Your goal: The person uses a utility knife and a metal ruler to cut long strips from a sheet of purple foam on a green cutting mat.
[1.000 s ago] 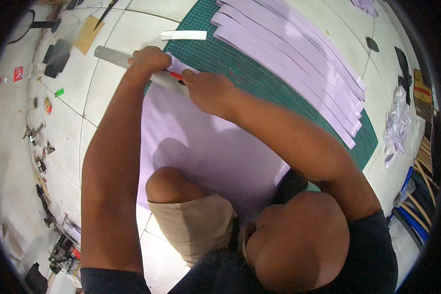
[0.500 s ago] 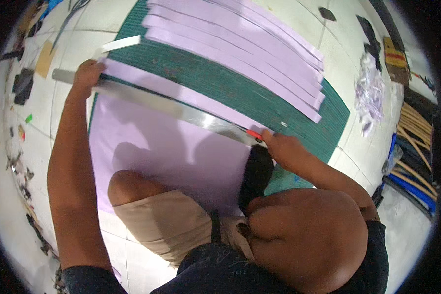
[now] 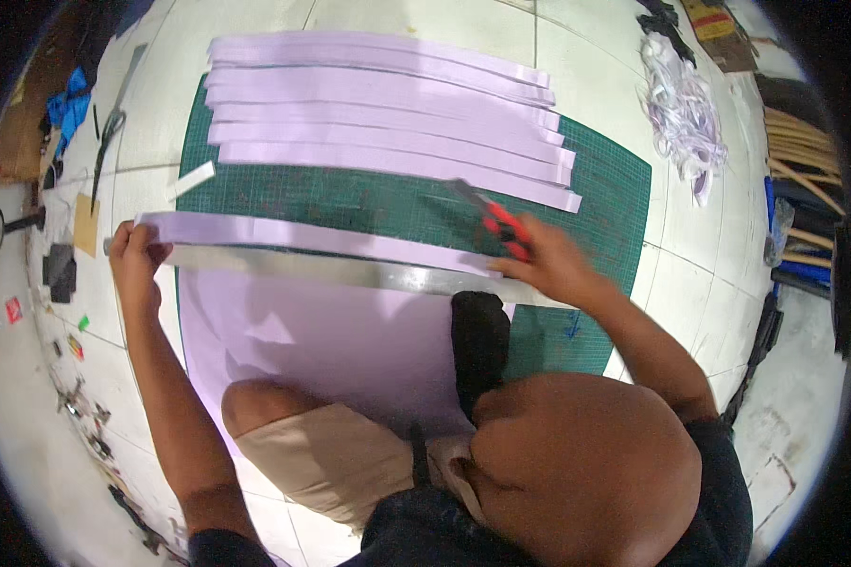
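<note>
So, the right hand [image 3: 550,263] is wrapped round a red-and-black cutter [image 3: 507,231], fingertips down at the right end of a lilac strip [image 3: 321,234]. Left hand [image 3: 139,250] looks closed on the other end, pinching it. That strip runs across the green cutting mat [image 3: 615,189], along the far edge of a metal ruler [image 3: 350,270]. More cut strips [image 3: 378,104] lie overlapped beyond. Can't tell what's inside the cardboard box [image 3: 720,28], top right.
</note>
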`<state>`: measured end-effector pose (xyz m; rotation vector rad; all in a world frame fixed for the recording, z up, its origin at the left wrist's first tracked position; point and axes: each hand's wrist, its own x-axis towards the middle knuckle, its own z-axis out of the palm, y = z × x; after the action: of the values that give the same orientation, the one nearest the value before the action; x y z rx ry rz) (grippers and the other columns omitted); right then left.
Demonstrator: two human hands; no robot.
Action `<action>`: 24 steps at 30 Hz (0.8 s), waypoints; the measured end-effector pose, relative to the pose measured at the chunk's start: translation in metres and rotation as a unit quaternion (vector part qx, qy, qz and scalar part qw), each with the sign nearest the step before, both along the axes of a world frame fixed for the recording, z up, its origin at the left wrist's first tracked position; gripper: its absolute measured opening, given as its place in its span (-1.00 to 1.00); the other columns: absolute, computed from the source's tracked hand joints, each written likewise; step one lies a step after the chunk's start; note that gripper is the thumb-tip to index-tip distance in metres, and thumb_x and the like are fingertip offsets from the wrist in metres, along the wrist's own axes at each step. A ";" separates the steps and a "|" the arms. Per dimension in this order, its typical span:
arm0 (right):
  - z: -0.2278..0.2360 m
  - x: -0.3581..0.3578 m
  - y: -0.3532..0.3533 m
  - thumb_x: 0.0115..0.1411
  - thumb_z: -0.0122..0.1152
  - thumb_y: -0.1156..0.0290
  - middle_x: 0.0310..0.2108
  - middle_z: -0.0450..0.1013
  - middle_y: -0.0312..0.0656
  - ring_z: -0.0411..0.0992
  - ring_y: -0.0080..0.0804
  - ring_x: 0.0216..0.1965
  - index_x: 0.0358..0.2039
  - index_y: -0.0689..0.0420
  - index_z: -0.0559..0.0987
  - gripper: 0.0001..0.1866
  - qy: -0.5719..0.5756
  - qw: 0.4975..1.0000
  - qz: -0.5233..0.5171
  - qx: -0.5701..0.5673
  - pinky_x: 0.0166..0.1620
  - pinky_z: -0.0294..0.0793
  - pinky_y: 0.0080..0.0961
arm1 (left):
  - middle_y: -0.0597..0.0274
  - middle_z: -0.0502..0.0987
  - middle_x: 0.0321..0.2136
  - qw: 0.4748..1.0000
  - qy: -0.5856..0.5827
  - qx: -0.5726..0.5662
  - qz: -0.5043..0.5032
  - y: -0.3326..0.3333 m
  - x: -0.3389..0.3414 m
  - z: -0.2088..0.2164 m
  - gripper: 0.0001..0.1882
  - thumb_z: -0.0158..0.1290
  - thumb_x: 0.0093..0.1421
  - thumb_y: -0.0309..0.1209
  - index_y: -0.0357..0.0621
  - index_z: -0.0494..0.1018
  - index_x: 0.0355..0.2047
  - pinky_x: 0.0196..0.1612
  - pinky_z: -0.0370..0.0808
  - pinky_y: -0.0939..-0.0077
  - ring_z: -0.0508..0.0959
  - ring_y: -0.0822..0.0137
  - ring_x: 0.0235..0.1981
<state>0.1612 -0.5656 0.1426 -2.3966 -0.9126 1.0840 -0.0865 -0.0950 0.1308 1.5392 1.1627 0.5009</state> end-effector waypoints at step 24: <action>-0.059 0.017 -0.092 -0.05 0.44 0.41 -0.34 0.45 0.00 0.46 0.05 -0.26 -0.34 0.14 0.41 -0.65 -0.227 0.972 -0.057 0.028 -0.24 0.41 -0.06 | 0.30 0.49 -0.42 0.986 -0.060 -0.093 -0.123 -0.009 0.067 -0.030 -0.87 0.03 0.27 -0.33 -0.07 0.42 -0.24 -0.25 0.51 0.47 0.50 0.42 -0.39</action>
<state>0.1785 -0.6577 0.0833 -2.6607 -0.9120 0.4624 -0.0196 -0.1035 0.1006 1.4456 0.8866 0.3059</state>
